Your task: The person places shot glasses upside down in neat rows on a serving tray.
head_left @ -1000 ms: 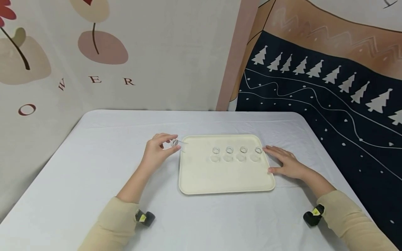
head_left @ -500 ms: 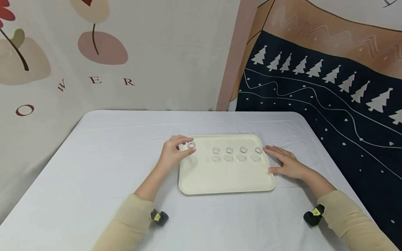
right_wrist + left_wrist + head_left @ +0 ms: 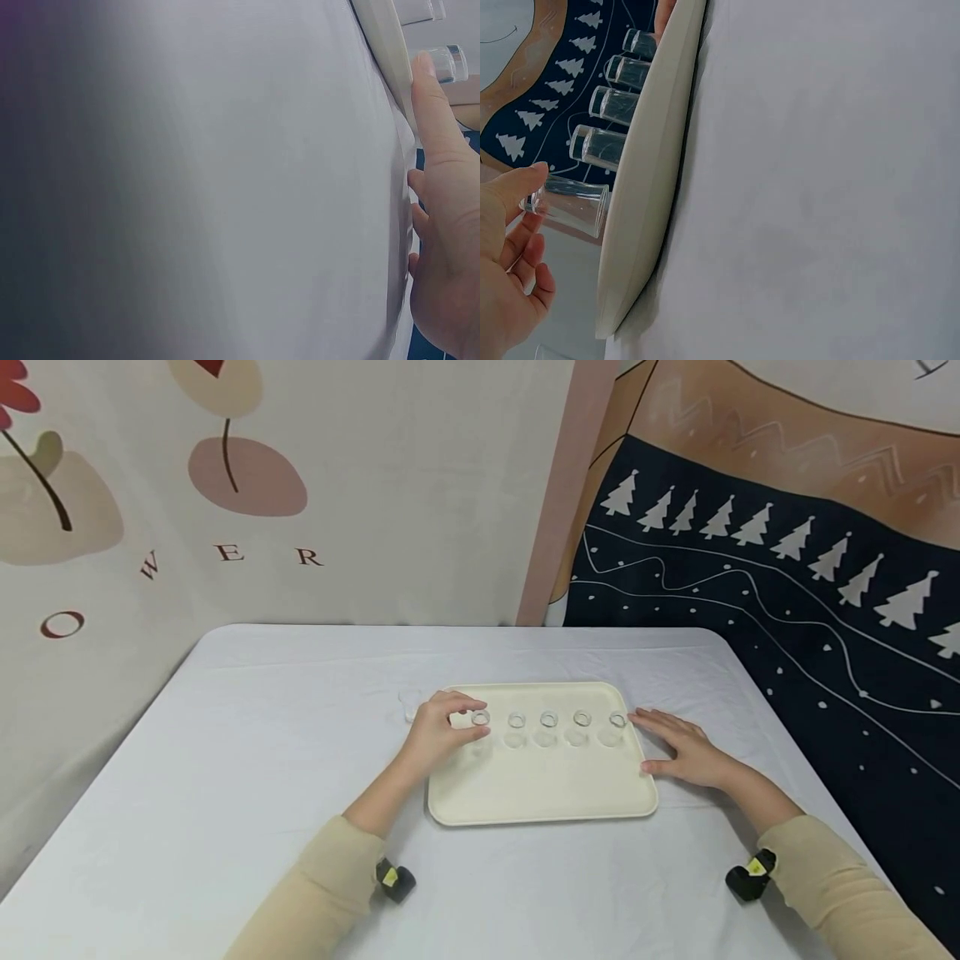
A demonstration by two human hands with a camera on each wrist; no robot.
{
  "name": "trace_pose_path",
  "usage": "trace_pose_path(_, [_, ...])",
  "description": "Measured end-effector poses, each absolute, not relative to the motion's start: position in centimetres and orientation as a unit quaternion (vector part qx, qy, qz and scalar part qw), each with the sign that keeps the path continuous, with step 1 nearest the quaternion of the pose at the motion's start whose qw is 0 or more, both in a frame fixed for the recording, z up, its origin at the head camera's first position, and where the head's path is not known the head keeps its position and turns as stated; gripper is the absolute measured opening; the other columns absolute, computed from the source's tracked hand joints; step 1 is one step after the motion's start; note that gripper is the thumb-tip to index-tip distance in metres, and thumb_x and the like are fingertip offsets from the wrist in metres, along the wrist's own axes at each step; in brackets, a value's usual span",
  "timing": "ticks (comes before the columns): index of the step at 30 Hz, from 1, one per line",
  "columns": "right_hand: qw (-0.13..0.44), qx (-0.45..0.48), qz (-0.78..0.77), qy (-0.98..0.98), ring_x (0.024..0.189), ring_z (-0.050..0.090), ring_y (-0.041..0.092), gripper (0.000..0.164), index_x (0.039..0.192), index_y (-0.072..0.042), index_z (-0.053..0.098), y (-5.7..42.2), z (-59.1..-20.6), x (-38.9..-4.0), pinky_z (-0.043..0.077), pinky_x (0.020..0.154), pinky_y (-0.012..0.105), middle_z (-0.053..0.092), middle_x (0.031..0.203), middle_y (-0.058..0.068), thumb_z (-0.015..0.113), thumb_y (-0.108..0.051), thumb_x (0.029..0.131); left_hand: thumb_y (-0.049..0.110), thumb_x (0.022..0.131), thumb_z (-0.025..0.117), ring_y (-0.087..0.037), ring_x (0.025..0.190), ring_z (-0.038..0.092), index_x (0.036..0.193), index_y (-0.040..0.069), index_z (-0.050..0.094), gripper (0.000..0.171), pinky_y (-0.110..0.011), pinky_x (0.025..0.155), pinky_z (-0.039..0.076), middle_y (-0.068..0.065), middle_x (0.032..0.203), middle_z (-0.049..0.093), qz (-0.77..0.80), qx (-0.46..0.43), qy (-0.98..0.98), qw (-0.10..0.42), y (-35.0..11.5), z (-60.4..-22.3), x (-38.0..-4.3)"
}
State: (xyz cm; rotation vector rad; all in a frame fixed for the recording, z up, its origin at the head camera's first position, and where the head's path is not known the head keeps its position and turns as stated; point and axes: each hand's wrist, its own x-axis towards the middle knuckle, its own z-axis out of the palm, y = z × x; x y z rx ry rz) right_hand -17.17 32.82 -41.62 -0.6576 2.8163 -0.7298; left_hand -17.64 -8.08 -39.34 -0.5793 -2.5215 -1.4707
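Note:
My left hand (image 3: 437, 732) pinches a small clear glass bottle (image 3: 574, 202) near its top between thumb and fingers. The bottle stands upright over the left part of the cream tray (image 3: 542, 793), its base close to the tray surface. To its right, a row of several matching bottles (image 3: 548, 728) runs along the tray. My right hand (image 3: 686, 752) lies at the tray's right edge, fingers extended, with thumb and fingertips against the rim near the last bottle (image 3: 442, 64) of the row.
Another clear glass piece (image 3: 408, 702) is on the white-covered table (image 3: 225, 760), left of the tray and partly behind my left hand. Patterned cloth backdrops (image 3: 420, 502) rise behind the table and along its right side.
My left hand has moved right from beyond the tray's left edge, bringing the bottle, tilted earlier, upright beside the row. The right hand stays at the tray's right rim.

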Motion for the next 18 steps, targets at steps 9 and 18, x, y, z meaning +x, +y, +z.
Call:
trace_pose_path(9, [0.080,-0.222,-0.247,0.940,0.138,0.014,0.046,0.079,0.147,-0.010,0.036,32.89,-41.56,-17.18,0.006,0.102,0.068,0.027,0.151,0.023,0.071,-0.041,0.083,0.009,0.075,0.082,-0.022,0.094,0.056,0.103,0.003,0.073,0.031,-0.040,0.083,0.046,-0.004,0.103,0.069,-0.482,-0.197,-0.851,0.068,-7.63,-39.60,-17.71])
trace_pose_path(18, [0.080,-0.216,-0.246,0.941,0.138,0.014,0.047,0.080,0.147,-0.009,0.036,32.82,-41.58,-17.15,0.005,0.102,0.068,0.027,0.151,0.024,0.072,-0.042,0.083,0.007,0.073,0.083,-0.022,0.092,0.054,0.101,0.004,0.073,0.030,-0.039,0.079,0.045,-0.003,0.101,0.070,-0.479,-0.191,-0.854,0.069,-7.48,-40.05,-17.78])
